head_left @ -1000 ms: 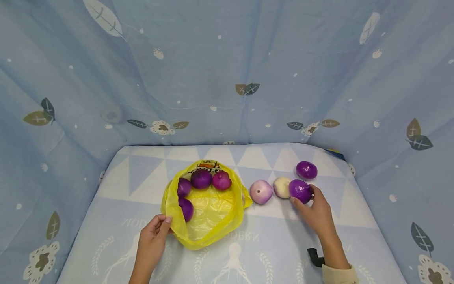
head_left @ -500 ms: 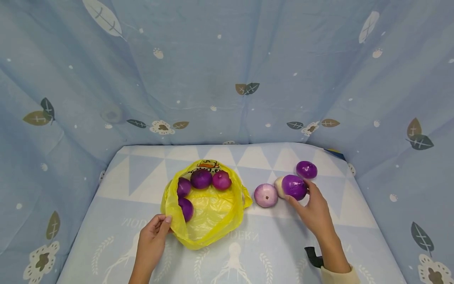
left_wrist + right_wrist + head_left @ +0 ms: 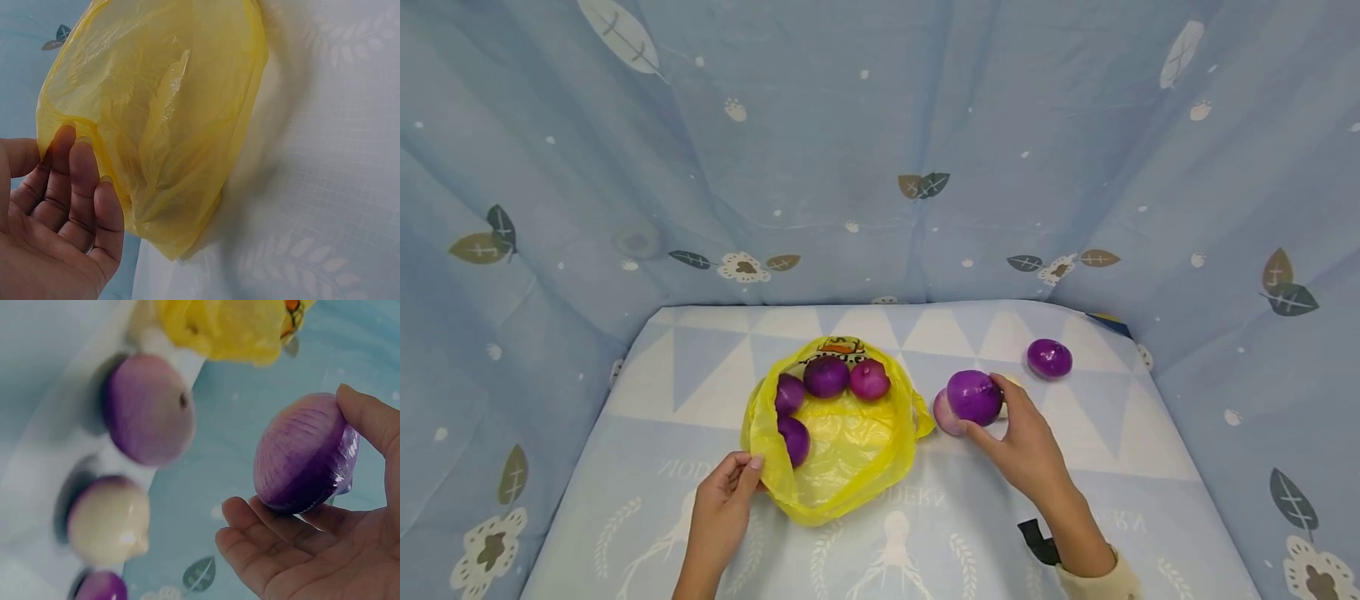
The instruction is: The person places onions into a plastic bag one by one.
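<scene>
A yellow plastic bag [image 3: 857, 454] stands with its mouth wide, several purple onions [image 3: 826, 377] inside along its left and far sides. My left hand [image 3: 722, 508] pinches the bag's near left rim between thumb and fingers. In my right hand [image 3: 1026, 446] is a purple onion [image 3: 974, 397], held between thumb and fingers above the table, right of the bag. Below it, a pale pink-purple onion [image 3: 150, 409] and a cream-white onion [image 3: 109, 520] rest on the cloth, both partly hidden in the head view.
Another purple onion [image 3: 1049, 358] lies at the back right of the table. A black strap [image 3: 1039, 542] shows by the right wrist. Blue patterned curtains [image 3: 865, 150] close off the back and sides of the cloth-covered table [image 3: 700, 400].
My right hand has carried the purple onion leftward, from over the cream onion to over the pale pink-purple one, which has shifted slightly. My left hand stays on the bag's rim.
</scene>
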Tool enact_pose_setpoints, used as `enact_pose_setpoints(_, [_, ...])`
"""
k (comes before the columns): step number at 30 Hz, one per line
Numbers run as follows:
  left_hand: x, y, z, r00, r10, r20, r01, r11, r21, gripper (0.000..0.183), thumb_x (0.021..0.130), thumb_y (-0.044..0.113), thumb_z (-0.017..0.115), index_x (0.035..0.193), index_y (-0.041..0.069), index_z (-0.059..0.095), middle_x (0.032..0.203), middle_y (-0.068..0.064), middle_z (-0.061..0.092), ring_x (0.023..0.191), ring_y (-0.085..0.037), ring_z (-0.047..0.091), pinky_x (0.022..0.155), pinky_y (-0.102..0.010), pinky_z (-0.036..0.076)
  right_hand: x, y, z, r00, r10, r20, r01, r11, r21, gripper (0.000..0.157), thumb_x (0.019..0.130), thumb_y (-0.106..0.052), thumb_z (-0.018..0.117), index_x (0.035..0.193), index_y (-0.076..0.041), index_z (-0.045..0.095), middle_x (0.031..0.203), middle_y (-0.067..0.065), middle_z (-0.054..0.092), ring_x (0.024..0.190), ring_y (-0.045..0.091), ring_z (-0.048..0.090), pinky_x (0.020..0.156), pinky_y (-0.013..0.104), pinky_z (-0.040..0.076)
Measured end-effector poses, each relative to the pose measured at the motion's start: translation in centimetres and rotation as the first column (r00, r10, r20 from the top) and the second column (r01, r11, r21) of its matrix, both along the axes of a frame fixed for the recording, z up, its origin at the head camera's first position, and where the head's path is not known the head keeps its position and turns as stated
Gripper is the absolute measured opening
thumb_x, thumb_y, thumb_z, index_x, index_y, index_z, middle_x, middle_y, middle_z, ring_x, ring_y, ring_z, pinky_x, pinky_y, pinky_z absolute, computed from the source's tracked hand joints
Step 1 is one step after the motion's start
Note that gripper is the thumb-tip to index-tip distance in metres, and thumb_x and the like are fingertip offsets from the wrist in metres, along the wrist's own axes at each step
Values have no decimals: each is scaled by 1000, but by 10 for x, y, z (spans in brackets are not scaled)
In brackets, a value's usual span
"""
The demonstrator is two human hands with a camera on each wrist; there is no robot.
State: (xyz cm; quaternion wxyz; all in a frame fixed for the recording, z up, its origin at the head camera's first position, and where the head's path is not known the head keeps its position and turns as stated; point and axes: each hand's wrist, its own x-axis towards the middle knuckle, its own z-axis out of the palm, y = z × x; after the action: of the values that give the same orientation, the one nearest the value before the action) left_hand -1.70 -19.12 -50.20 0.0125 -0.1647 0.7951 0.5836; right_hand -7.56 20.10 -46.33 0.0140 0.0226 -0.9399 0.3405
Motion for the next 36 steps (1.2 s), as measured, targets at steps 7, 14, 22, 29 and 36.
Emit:
enact_pose_setpoints(7, [0, 0, 1, 1000, 1, 13, -1, 1000, -18, 34, 110, 31, 58, 115, -1, 66, 110, -13, 73, 89, -11, 70, 84, -30, 62, -3, -29, 2, 997, 80, -3, -80, 997, -10, 87, 89, -38, 86, 156, -6, 41, 152, 18, 52, 135, 38, 54, 110, 58, 47])
enact_pose_setpoints(14, [-1, 2, 2, 1000, -7, 9, 7, 1000, -19, 32, 110, 30, 58, 113, -1, 66, 108, -12, 73, 88, -12, 70, 84, -32, 62, -10, -56, 7, 976, 212, -53, -213, 977, -5, 85, 88, -42, 86, 154, -8, 45, 146, 11, 57, 125, 29, 60, 104, 50, 55])
enact_pose_setpoints(22, [-1, 6, 2, 1000, -3, 30, 4, 1000, -29, 33, 111, 31, 57, 114, -1, 65, 108, -12, 72, 89, -13, 70, 85, -32, 62, -25, -83, 0, 932, 360, -49, -359, 933, 18, 82, 92, -49, 80, 154, -8, 45, 147, 7, 56, 130, 24, 57, 105, 43, 54])
enact_pose_setpoints(29, [0, 6, 0, 999, -5, 46, 6, 1000, -17, 32, 110, 31, 58, 114, 0, 66, 106, -11, 72, 89, -14, 70, 85, -31, 61, -32, -102, 2, 898, 423, -118, -416, 906, 78, 80, 92, -46, 80, 154, -8, 45, 147, 9, 56, 131, 26, 54, 106, 41, 53])
enact_pose_setpoints(36, [-1, 4, 0, 999, -14, 49, 15, 999, -33, 38, 110, 37, 57, 113, 1, 66, 105, -10, 72, 89, -14, 69, 85, -31, 61, -34, -119, 4, 864, 480, -153, -468, 877, 106, 81, 92, -46, 81, 154, -8, 45, 148, 9, 55, 133, 25, 53, 109, 40, 51])
